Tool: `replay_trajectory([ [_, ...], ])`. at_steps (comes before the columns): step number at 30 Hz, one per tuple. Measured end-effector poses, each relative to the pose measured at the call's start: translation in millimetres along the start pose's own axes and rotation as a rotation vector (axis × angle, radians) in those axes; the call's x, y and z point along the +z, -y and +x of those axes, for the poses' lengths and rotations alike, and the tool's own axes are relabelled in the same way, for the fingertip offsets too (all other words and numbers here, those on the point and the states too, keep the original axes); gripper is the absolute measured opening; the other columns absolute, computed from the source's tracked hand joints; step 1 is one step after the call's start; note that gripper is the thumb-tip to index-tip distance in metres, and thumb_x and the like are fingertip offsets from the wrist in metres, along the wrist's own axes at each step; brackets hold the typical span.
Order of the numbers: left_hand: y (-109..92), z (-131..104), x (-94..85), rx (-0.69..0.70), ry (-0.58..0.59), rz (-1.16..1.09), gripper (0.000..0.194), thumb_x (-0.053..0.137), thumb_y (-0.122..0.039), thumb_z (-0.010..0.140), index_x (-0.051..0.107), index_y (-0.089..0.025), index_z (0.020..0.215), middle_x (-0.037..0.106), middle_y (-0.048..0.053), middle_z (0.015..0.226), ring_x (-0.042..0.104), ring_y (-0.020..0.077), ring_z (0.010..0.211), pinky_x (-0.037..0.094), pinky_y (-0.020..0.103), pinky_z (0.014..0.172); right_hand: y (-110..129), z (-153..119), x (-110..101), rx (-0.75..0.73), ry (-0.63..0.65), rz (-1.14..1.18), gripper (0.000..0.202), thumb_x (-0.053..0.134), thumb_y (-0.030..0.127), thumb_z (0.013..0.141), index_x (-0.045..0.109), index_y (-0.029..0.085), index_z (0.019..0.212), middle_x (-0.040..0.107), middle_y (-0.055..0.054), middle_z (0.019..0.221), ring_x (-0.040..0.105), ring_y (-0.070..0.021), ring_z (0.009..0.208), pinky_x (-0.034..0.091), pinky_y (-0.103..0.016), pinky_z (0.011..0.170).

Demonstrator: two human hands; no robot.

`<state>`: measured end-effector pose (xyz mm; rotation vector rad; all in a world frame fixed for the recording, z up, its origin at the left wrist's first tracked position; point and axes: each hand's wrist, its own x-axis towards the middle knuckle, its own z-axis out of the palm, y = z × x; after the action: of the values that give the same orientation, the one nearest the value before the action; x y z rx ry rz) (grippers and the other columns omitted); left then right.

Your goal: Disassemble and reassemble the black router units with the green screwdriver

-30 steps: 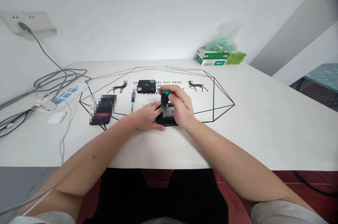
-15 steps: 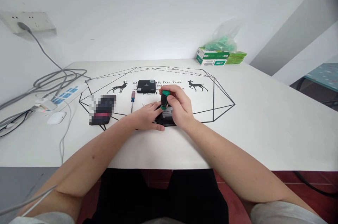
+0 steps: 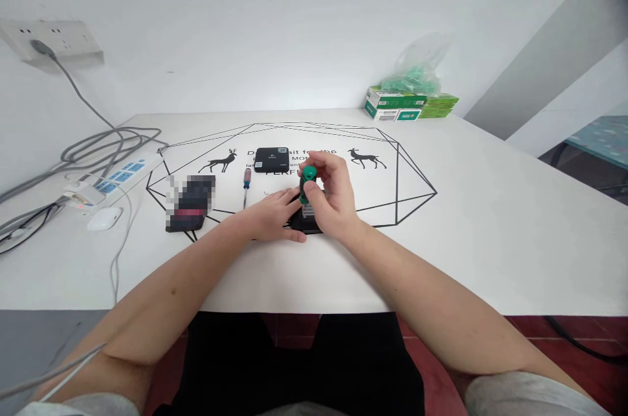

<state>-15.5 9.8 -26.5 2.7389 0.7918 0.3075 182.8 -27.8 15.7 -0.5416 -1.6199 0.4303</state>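
My right hand (image 3: 336, 197) grips a green and black screwdriver (image 3: 307, 184), held upright over a black device (image 3: 308, 225) with a pale label. The screwdriver's tip is hidden. My left hand (image 3: 275, 214) lies on the left edge of that device, its fingers spread and its thumb stretched along the near side. Just behind, a second black box (image 3: 272, 159) lies flat. To its left is a screwdriver with a red and blue handle (image 3: 247, 178), its shaft toward me.
A dark, partly pixelated object (image 3: 189, 212) lies on the white table (image 3: 471, 239). At the left are a power strip (image 3: 127, 173), cables and a white case (image 3: 104, 218). Green and white boxes (image 3: 396, 105) with a plastic bag stand at the back right.
My right hand's fingers have shifted round the screwdriver handle, and the hand has risen slightly. The left hand stays in place on the device.
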Motion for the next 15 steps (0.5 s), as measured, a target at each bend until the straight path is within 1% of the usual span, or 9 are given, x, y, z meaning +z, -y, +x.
replay_trajectory([
  [2, -0.4, 0.2, -1.3, 0.010, 0.013, -0.011, 0.105, 0.062, -0.087, 0.097, 0.033, -0.023, 0.174, 0.035, 0.024, 0.176, 0.042, 0.0524, 0.155, 0.039, 0.070, 0.124, -1.2, -0.6, -0.7, 0.014, 0.014, 0.027, 0.035, 0.050, 0.028, 0.104, 0.058, 0.034, 0.139, 0.070, -0.008, 0.122, 0.070, -0.0252, 0.112, 0.062, -0.053, 0.097],
  [5, -0.8, 0.0, -2.1, 0.004, 0.017, -0.023, 0.104, 0.063, -0.086, 0.097, 0.033, -0.023, 0.174, 0.034, 0.024, 0.177, 0.040, 0.0530, 0.157, 0.038, 0.071, 0.125, -0.5, 1.7, -1.3, -0.017, 0.024, -0.011, 0.026, 0.049, 0.033, 0.107, 0.066, 0.031, 0.126, 0.071, -0.009, 0.121, 0.069, -0.0260, 0.109, 0.061, -0.053, 0.095],
  [7, -1.1, -0.3, -2.4, 0.010, 0.022, -0.036, 0.102, 0.063, -0.084, 0.098, 0.032, -0.024, 0.174, 0.035, 0.022, 0.177, 0.037, 0.0508, 0.159, 0.036, 0.071, 0.126, 0.4, 4.1, -1.0, -0.043, 0.010, -0.067, 0.021, 0.057, 0.037, 0.105, 0.069, 0.031, 0.122, 0.070, -0.009, 0.119, 0.067, -0.0266, 0.107, 0.061, -0.052, 0.091],
  [10, -1.1, -1.0, -2.9, 0.000, 0.043, -0.054, 0.102, 0.062, -0.083, 0.099, 0.030, -0.024, 0.175, 0.038, 0.022, 0.176, 0.036, 0.0495, 0.161, 0.034, 0.069, 0.128, 0.3, 6.7, 0.3, -0.048, -0.047, -0.151, 0.023, 0.075, 0.042, 0.095, 0.072, 0.033, 0.117, 0.063, -0.007, 0.107, 0.062, -0.0262, 0.100, 0.060, -0.051, 0.084],
  [12, -0.8, -1.4, -3.1, -0.008, 0.050, -0.050, 0.105, 0.062, -0.083, 0.099, 0.028, -0.021, 0.176, 0.036, 0.024, 0.176, 0.034, 0.0504, 0.162, 0.033, 0.069, 0.128, -0.5, 7.1, 1.3, -0.048, -0.077, -0.172, 0.023, 0.079, 0.040, 0.093, 0.073, 0.034, 0.114, 0.057, -0.005, 0.100, 0.059, -0.0242, 0.093, 0.059, -0.049, 0.080],
  [13, -0.6, -1.5, -3.0, -0.006, 0.046, -0.046, 0.106, 0.062, -0.083, 0.099, 0.027, -0.020, 0.176, 0.035, 0.025, 0.177, 0.033, 0.0506, 0.162, 0.032, 0.069, 0.129, -0.9, 6.8, 1.7, -0.057, -0.085, -0.170, 0.022, 0.078, 0.038, 0.094, 0.073, 0.034, 0.115, 0.056, -0.004, 0.098, 0.058, -0.0233, 0.091, 0.059, -0.048, 0.079],
  [15, 0.0, -1.5, -2.6, 0.007, 0.029, -0.044, 0.106, 0.062, -0.084, 0.099, 0.026, -0.022, 0.176, 0.032, 0.024, 0.179, 0.033, 0.0502, 0.163, 0.032, 0.070, 0.129, -1.4, 5.6, 2.0, -0.087, -0.082, -0.139, 0.022, 0.071, 0.033, 0.098, 0.072, 0.035, 0.120, 0.059, -0.004, 0.098, 0.059, -0.0224, 0.091, 0.058, -0.046, 0.079],
])
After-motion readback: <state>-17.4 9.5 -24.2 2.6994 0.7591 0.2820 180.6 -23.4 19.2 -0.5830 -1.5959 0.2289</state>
